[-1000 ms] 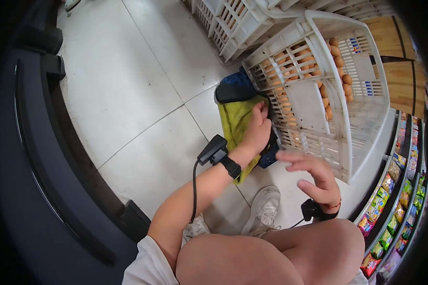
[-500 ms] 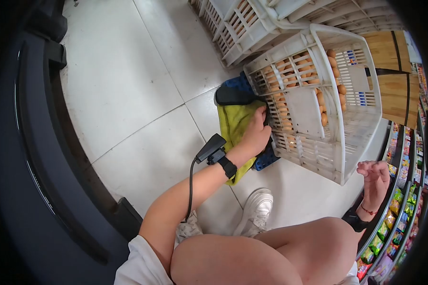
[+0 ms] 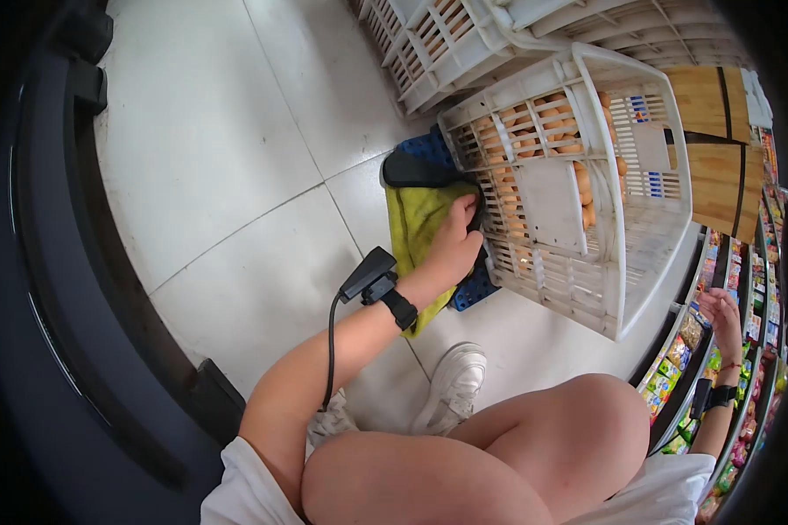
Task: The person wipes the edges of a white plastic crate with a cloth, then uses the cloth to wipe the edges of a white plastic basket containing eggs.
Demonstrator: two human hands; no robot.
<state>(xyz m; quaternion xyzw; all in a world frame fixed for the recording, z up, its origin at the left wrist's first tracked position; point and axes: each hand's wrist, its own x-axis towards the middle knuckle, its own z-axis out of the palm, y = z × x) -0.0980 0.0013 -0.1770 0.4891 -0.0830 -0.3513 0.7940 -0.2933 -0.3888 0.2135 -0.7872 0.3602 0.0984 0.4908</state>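
Note:
My left hand point(image 3: 453, 249), wearing a black wrist strap with a small dark device, is closed at the dark-edged side of a yellow-green cloth point(image 3: 411, 214). Its fingertips curl down beside the crate's lower side, partly hidden. The cloth lies over a blue perforated base point(image 3: 475, 290), with a black rounded piece point(image 3: 414, 171) at its top. Against it, a white slatted plastic crate point(image 3: 556, 206) stands tilted in my view, with brown eggs point(image 3: 547, 122) inside. My right hand point(image 3: 721, 317) is raised in front of the snack shelves, fingers apart and holding nothing.
More white crates point(image 3: 438, 44) stand behind, the nearest with brownish contents. Strapped cardboard boxes point(image 3: 718, 179) are beyond the egg crate. Shelves of colourful snack packets point(image 3: 674, 363) run along the right. A dark cabinet point(image 3: 70, 289) lines the left, and my knees and white shoes point(image 3: 453, 385) are below.
My right hand has moved right and outward, away from the egg crate's corner, toward the shelves. My left hand stays at the cloth. The view has shifted slightly.

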